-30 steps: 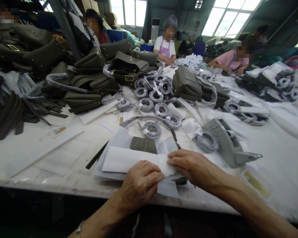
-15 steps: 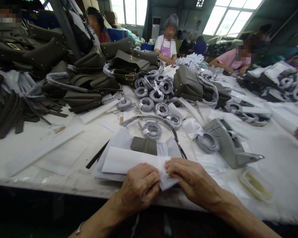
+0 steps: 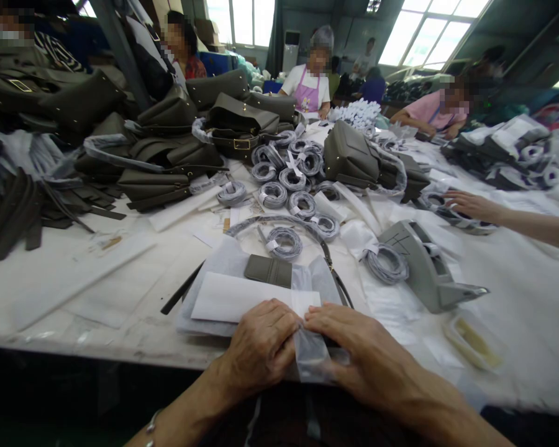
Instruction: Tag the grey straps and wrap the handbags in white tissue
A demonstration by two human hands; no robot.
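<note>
A dark olive bag piece (image 3: pixel 269 270) lies partly wrapped in thin white tissue (image 3: pixel 221 261) near the table's front edge. Across its lower part runs a folded white paper strip (image 3: pixel 223 298). A translucent plastic strip (image 3: pixel 311 355) crosses the paper and hangs towards me. My left hand (image 3: pixel 265 341) is closed, its fingers curled on the paper beside the plastic; what they pinch is hidden. On the right side of the strip, my right hand (image 3: pixel 358 341) presses its fingers on the paper, with the thumb spread below on the plastic.
Wrapped coils (image 3: pixel 284 243) and olive bags (image 3: pixel 168 167) lie beyond. A grey tape dispenser (image 3: pixel 423 267) and a clear tray (image 3: pixel 472 341) stand at right. Another person's hand (image 3: pixel 472 206) reaches over coils there. More people work behind the table.
The plastic strip now hangs down between my hands. My right thumb has spread away from its fingers. At right, another person's arm has reached further in over the coils.
</note>
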